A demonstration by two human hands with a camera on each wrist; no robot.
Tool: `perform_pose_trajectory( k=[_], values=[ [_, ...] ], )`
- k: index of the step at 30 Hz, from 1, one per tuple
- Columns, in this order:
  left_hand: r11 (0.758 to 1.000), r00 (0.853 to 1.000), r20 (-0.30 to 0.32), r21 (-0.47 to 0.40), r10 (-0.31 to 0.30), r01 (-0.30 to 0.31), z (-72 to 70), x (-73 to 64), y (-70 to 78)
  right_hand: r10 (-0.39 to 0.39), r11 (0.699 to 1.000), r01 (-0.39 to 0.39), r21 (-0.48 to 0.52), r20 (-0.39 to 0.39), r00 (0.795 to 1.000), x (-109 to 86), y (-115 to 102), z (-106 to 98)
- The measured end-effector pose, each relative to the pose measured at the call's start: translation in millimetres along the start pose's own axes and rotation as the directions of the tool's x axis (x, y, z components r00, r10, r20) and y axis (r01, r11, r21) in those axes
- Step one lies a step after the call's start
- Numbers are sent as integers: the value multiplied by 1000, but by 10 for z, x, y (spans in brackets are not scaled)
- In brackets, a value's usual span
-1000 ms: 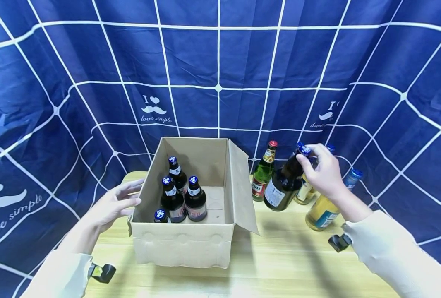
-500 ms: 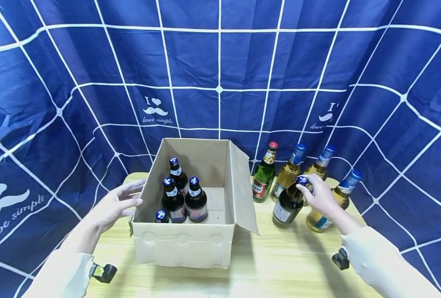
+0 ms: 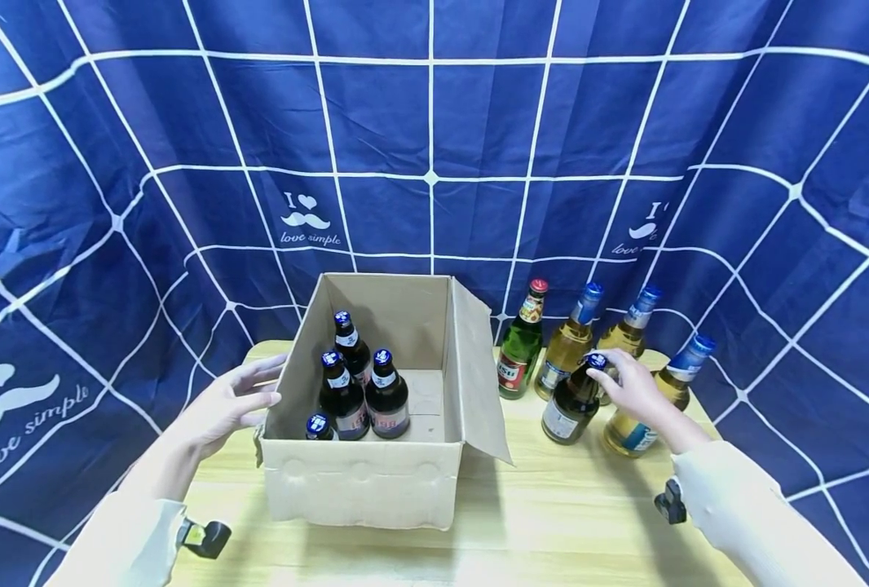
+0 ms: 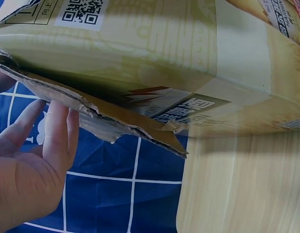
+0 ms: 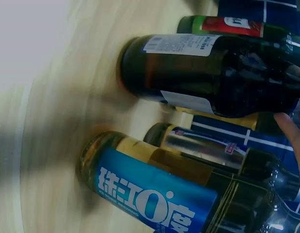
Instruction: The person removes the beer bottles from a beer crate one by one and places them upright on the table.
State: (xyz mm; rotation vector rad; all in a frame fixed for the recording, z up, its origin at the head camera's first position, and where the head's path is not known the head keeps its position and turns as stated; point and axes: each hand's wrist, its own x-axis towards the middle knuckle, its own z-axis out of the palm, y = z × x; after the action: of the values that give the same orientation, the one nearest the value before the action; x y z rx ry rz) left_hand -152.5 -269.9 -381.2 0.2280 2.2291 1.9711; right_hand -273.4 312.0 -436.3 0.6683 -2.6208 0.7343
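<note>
My right hand pinches the neck of a dark brown beer bottle just under its blue cap. That bottle is almost upright, its base at the table right of the cardboard box; in the right wrist view the dark bottle shows a white label. My left hand lies along the box's left side, fingers extended. In the left wrist view, fingers touch the folded flap. Inside the open box stand several dark bottles with blue caps, gathered toward the left.
A green bottle with a red cap stands behind the held bottle. Three pale yellow bottles with blue tops stand near it, one behind and one to the right. The box's right flap sticks outward. A blue grid cloth hangs behind the table.
My right hand has lowered the dark bottle from a raised, tilted pose toward the table, uncovering the yellow bottles behind. Over the last half second it shifted slightly right. My left hand stays put.
</note>
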Motion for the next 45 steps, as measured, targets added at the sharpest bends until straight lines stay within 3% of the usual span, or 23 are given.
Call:
perform_pose_trajectory(
  k=[6,14,17,22,25,27,33,35,40,45],
  values=[
    [1000,1000,-6,-8,-6,6,2,-8,-1,99,994,-102,29,93,991,58,12,-75],
    [1000,1000,5,-12,-12,12,7,19,-6,242,959,-265,97,201,949,65,-27,-152],
    [1000,1000,1,11,-17,17,19,31,6,267,941,-295,169,170,949,41,-86,-185],
    [999,1000,2,37,-16,15,30,35,24,275,900,-267,343,26,961,60,-295,-274],
    [999,1000,-7,45,-19,20,23,23,26,242,882,-210,422,-22,970,171,-484,-340],
    [999,1000,-8,49,-17,18,16,16,23,208,860,-178,479,-10,978,285,-638,-382],
    [999,1000,-14,36,-25,25,7,8,12,91,780,-149,607,125,988,740,-1225,-433],
    [999,1000,-9,23,-23,23,9,4,17,45,776,-145,614,174,984,900,-1433,-430],
    [999,1000,-9,18,-27,27,14,3,29,-106,760,-110,641,289,952,1284,-1905,-388],
    [999,999,-12,31,-32,32,10,3,38,-241,729,-124,673,421,874,1589,-2306,-271]
  ],
)
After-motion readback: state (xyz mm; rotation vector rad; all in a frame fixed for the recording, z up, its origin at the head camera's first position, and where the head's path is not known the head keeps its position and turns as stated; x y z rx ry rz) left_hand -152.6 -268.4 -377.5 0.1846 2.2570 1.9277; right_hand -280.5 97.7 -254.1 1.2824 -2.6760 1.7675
